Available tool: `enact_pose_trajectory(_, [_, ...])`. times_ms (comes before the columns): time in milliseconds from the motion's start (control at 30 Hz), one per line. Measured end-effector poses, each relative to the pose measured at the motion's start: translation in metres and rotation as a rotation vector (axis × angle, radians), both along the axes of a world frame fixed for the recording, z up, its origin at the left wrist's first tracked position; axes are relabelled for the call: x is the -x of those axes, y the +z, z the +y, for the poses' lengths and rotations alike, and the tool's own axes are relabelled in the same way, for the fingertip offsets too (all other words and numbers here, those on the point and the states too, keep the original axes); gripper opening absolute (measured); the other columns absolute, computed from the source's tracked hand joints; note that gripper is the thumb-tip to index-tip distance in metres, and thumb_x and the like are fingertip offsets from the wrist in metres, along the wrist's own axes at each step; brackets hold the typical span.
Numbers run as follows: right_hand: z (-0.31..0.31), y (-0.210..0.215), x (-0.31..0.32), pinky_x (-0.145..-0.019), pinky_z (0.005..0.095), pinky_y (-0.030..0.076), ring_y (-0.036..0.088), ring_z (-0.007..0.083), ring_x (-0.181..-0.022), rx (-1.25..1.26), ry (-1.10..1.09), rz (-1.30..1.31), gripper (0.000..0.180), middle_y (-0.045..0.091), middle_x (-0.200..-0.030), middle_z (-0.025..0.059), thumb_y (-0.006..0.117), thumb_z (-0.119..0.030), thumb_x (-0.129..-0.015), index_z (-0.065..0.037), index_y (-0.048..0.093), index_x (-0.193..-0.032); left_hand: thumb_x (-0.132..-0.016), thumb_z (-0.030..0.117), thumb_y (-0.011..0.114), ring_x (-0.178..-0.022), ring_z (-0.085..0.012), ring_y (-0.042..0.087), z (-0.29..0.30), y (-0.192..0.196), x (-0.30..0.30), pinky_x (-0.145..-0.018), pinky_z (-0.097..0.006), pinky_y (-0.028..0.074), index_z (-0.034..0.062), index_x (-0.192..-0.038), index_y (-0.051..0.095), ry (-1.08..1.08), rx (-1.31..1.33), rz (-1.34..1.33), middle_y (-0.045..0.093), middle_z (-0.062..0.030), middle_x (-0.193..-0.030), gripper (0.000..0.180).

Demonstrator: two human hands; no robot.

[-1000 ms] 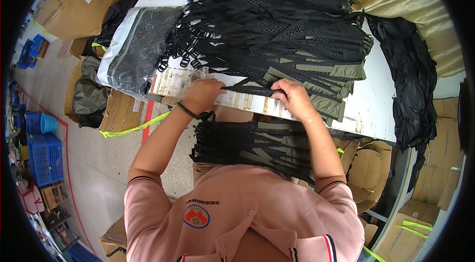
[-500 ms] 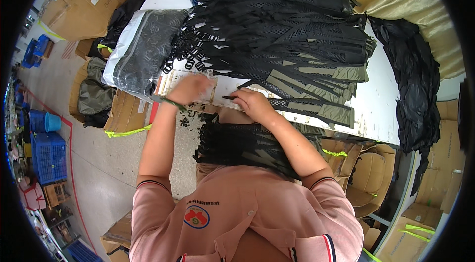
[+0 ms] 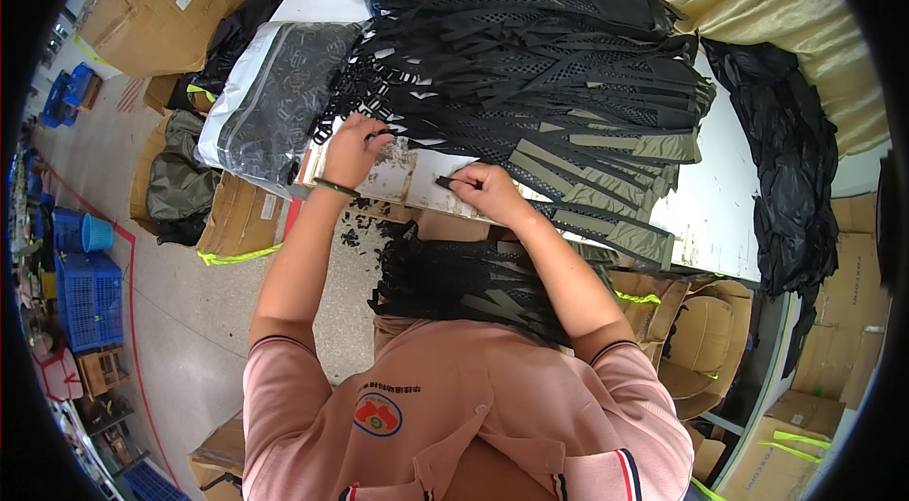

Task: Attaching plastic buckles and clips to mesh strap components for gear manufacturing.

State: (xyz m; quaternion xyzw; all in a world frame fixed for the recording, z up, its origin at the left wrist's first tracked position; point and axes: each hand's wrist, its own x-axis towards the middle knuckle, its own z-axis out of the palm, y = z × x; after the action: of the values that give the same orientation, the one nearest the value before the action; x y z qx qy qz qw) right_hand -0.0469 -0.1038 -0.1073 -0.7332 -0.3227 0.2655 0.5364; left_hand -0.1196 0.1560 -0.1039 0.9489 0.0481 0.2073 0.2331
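Nearest us, one bundle of black straps lies across the lap below the surface edge. We count two hands at work. The right hand rests on the surface's near edge, its grip pinched shut on the end of one narrow black strap. The left hand lies flat at the edge of the buckle cluster; its fingers curl over the pieces, but we cannot tell whether they hold any.

Beyond the hands, one large heap of black mesh straps covers the surface, with olive-tipped ends fanned out to the right; about seven such tips are countable, though overlap makes the figure uncertain. One clear plastic bag of dark parts sits at the left, and one black plastic sheet hangs off the far right. Two blue crates stand on the floor to the left.

Against the frame half a second before, the right hand has drawn back toward the body, and the left hand has shifted further into the buckles.
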Motion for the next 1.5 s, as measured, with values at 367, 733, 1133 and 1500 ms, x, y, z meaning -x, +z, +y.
enact_pose_trajectory(367, [-0.006,0.035,0.021,-0.058,0.0197,0.042,0.051,0.0051,-0.062,-0.138,0.047,0.538,0.014,0.059,-0.074,-0.0017,0.060,-0.013,-0.088,0.000,0.064,-0.088,-0.088,0.000,0.058,-0.074,-0.0107,0.062,-0.102,0.003,0.042,-0.065,-0.022,0.050,0.0000,-0.099,0.058,-0.118,1.361,0.096,0.064,-0.0047,-0.084,0.011])
enact_pose_trajectory(733, [-0.016,0.036,0.028,-0.060,0.0202,0.042,0.053,0.0065,-0.063,-0.250,-0.081,0.700,0.011,0.061,-0.076,0.0003,0.061,-0.011,-0.087,-0.001,0.065,-0.088,-0.083,-0.005,0.060,-0.082,-0.0123,0.063,-0.124,0.011,0.049,-0.071,-0.023,0.050,-0.0015,-0.107,0.058,-0.095,0.909,0.029,0.064,-0.0069,-0.093,0.024])
enact_pose_trajectory(1133, [-0.015,0.049,0.044,-0.062,0.0181,0.041,0.051,0.0023,-0.069,-0.198,-0.154,0.332,0.008,0.060,-0.077,-0.0022,0.057,-0.007,-0.090,-0.001,0.061,-0.093,-0.076,-0.005,0.066,-0.075,-0.0222,0.062,-0.141,0.025,0.054,-0.065,-0.028,0.050,0.0011,-0.103,0.063,-0.081,0.475,-0.276,0.063,-0.0116,-0.091,0.028])
enact_pose_trajectory(1500, [-0.015,0.057,0.043,-0.066,0.0218,0.045,0.054,0.0082,-0.069,-0.427,-0.154,0.717,0.006,0.058,-0.076,0.0003,0.059,-0.003,-0.087,0.000,0.060,-0.092,-0.074,-0.007,0.065,-0.081,-0.0286,0.062,-0.132,0.030,0.052,-0.067,-0.032,0.052,0.0020,-0.097,0.062,-0.101,0.444,-0.270,0.062,-0.0125,-0.095,0.025])
